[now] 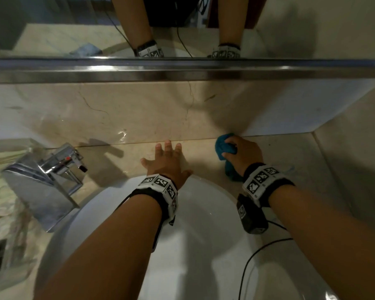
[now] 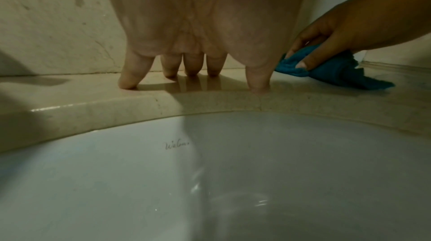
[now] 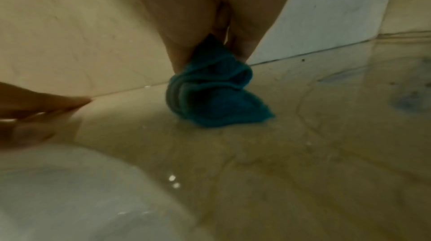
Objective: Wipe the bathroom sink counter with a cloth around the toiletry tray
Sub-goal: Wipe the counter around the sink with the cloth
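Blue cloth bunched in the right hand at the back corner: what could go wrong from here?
The cloth is balled in the right hand, so little fabric touches the counter; smudges to its right may be missed. The left hand presses spread fingers on glossy stone beside the sink rim and could slip.

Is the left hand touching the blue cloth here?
Apart. The head view shows bare counter between the left hand and the blue cloth, which the right hand grips; the left wrist view agrees.
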Available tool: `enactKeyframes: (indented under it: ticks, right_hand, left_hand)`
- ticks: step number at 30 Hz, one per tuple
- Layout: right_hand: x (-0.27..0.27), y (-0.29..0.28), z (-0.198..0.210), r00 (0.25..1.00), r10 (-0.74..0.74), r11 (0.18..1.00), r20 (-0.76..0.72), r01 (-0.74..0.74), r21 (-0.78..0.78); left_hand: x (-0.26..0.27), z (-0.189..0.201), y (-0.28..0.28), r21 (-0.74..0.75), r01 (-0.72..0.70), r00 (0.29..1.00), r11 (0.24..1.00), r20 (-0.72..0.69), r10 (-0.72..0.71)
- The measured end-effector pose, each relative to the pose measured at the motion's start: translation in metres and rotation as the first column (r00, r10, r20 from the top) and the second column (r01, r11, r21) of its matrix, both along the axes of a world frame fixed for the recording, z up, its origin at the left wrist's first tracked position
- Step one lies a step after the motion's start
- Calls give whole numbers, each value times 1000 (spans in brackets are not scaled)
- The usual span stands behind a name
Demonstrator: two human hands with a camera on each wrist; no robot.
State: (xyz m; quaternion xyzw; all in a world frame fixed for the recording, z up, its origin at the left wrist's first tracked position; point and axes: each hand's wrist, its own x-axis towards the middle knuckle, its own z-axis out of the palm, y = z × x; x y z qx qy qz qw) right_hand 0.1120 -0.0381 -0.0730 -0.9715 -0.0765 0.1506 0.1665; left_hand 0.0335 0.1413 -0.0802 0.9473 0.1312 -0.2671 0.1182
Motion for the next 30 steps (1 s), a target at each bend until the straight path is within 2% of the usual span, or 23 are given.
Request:
enactKeyframes:
  ticks: [2, 6, 11, 13, 16, 19, 21, 23, 27, 30]
  right_hand:
    - [-5, 10, -3, 1000, 18, 999, -18, -19, -43]
    - [-22, 34, -3, 977, 199, 980, -82, -198, 18]
    - [-32, 35, -10, 936, 343, 938, -75, -346, -30]
    - [-22, 25, -9, 949, 305, 952, -77, -305, 12]
    - [-2, 3, -7, 990, 142, 985, -4, -141, 99]
    - [3, 0, -6, 998, 59, 987, -30, -54, 154]
    - [-5, 11, -4, 998, 63, 995, -18, -61, 82]
    - [-17, 21, -4, 995, 98, 992, -21, -96, 87]
    - [-36, 27, -9, 966, 252, 967, -52, -254, -26]
    - [-42, 24, -10, 957, 281, 959, -69, -282, -9]
  left_hand:
    - [0, 0, 0, -1, 2, 1000, 1000, 5, -2]
    - [1, 1, -1, 18, -2, 1000, 1000, 0, 2]
    - [1, 2, -1, 22, -1, 1000, 1000, -11, 1]
    - [0, 1, 0, 19, 0, 1000, 1000, -7, 0]
    - [-1, 1, 0, 8, 0, 1000, 1000, -6, 0]
    - [0, 1, -1, 1, -8, 1000, 1000, -6, 8]
    - [1, 2, -2, -4, -14, 1000, 1000, -9, 14]
    - [2, 2, -2, -3, -15, 1000, 1000, -6, 15]
    - [2, 3, -3, 6, -19, 1000, 1000, -3, 19]
    - [1, 6, -2, 13, -18, 1000, 1000, -12, 18]
